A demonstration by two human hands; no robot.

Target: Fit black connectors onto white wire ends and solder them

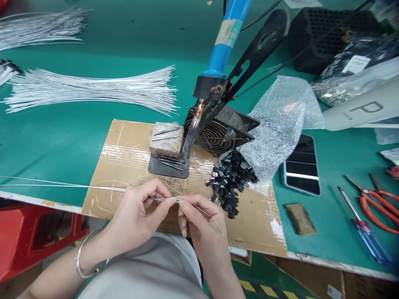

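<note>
Down at the cardboard's near edge, left hand (137, 216) pinches a wire (62, 185) trailing off left, and right hand (199, 222) pinches a thin strand at its tip. Looks early: the iron (199, 112) sits parked, chip pile (229, 180) and wire bundle (93, 89) look barely dented.

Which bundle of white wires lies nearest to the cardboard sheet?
The large fanned bundle just behind the cardboard sheet. The other bundle lies farther back, at the top left corner.

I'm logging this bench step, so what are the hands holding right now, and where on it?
The left hand pinches thin white wires near their right-hand end. The right hand meets it at that tip, holding a fine strand.
</note>
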